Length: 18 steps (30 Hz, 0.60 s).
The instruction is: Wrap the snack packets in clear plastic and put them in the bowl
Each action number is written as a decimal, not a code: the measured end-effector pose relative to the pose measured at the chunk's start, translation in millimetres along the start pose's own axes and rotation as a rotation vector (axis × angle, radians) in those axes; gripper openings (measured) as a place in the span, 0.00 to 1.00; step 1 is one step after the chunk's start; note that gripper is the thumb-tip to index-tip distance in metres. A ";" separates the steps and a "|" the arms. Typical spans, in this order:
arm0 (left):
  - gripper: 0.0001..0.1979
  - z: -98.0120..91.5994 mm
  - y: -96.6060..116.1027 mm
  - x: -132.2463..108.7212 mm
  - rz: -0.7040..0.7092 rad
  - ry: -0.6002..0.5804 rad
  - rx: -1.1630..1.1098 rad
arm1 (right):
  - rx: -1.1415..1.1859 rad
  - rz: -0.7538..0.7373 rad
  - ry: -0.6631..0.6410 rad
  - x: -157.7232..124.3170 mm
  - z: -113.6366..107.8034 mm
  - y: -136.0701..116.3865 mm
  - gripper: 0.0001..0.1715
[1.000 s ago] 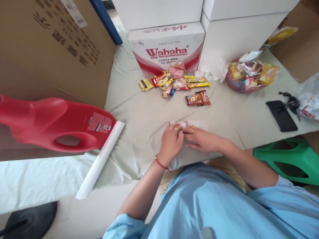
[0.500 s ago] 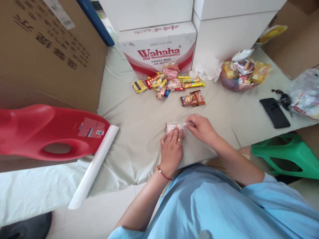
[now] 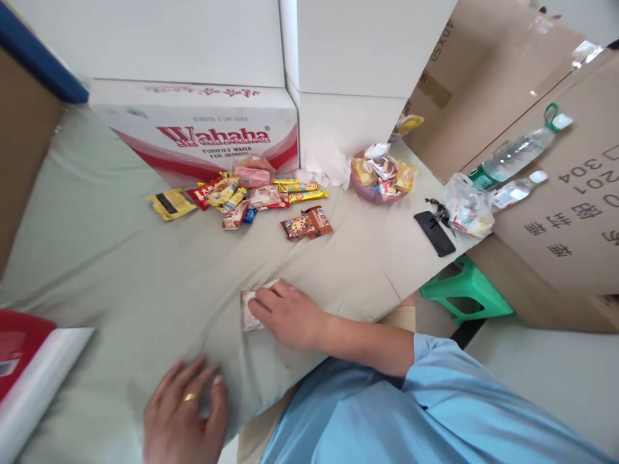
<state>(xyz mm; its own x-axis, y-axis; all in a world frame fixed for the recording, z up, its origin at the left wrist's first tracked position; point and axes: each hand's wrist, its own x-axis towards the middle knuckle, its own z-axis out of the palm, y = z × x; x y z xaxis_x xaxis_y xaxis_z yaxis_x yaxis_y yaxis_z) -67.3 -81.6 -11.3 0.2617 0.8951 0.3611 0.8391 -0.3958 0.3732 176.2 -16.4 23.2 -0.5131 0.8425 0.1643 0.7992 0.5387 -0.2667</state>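
Note:
My right hand [image 3: 293, 316] lies over a small pale and reddish-brown snack packet [image 3: 247, 310] on the cloth, its bent fingers closed on the packet's right part. My left hand [image 3: 186, 409] hovers or rests at the table's front, empty, fingers apart, with a gold ring on one finger. Beyond my right hand lies a brown cookie packet [image 3: 307, 224]. Behind that is a loose pile of wrapped snacks: a yellow packet [image 3: 171, 203], yellow sticks [image 3: 307, 195] and a pink packet [image 3: 252, 176].
A Wahaba-style water carton [image 3: 207, 138] stands at the back. To the right are a bowl of snacks [image 3: 382, 187], a black phone [image 3: 435, 233], a plastic bag [image 3: 467, 203], a water bottle [image 3: 522, 154] and a green stool [image 3: 471, 290]. A white roll [image 3: 43, 386] lies by a red container [image 3: 22, 348] at left.
The view has swung right, bringing bottles into sight. My left hand has come off the snack packet and moved left, opening. My right hand has shifted from the packet's end onto its top.

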 end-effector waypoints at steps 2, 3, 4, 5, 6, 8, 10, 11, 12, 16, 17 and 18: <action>0.13 4.2 -3.7 -3.9 -0.006 0.009 0.018 | 0.098 0.007 0.049 -5.3 -0.1 18.3 0.18; 0.12 7.1 -3.4 -4.4 0.004 0.024 0.024 | 0.169 0.040 0.098 -8.2 -4.1 32.5 0.19; 0.11 10.0 -2.1 -4.3 0.017 0.042 0.033 | 0.246 0.092 0.164 -11.4 -11.5 50.5 0.20; 0.11 12.5 -0.3 -4.0 0.033 0.057 0.046 | 0.315 0.177 0.246 -15.1 -22.6 72.4 0.21; 0.10 14.4 1.6 -3.6 0.046 0.067 0.059 | 0.375 0.262 0.334 -19.0 -37.3 98.1 0.21; 0.10 16.4 4.3 -3.4 0.057 0.073 0.076 | 0.405 0.409 0.506 -26.1 -75.5 158.0 0.20; 0.10 16.7 5.0 -4.3 0.053 0.069 0.078 | 0.291 0.545 0.641 -30.4 -118.4 222.3 0.20; 0.10 16.6 4.9 -5.0 0.040 0.068 0.077 | 0.196 0.623 0.681 -31.0 -138.3 252.6 0.21; 0.10 16.5 4.7 -5.6 0.025 0.064 0.077 | 0.084 0.692 0.675 -30.8 -155.5 279.9 0.22; 0.11 15.9 5.2 -6.7 -0.022 0.029 0.087 | -0.071 0.805 0.498 -23.0 -183.2 344.3 0.21; 0.11 15.8 5.7 -6.6 -0.017 0.029 0.090 | -0.087 0.805 0.444 -20.6 -180.5 349.1 0.19; 0.11 15.7 6.2 -6.4 -0.011 0.035 0.093 | -0.127 0.802 0.386 -18.6 -175.7 350.6 0.17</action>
<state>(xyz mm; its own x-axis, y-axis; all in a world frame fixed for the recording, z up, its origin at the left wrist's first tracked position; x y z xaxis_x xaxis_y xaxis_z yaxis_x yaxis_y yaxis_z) -56.4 -86.5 -24.7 0.2367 0.8911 0.3871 0.8829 -0.3636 0.2972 521.0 157.8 93.5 0.3371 0.8965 0.2876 0.9121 -0.2352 -0.3357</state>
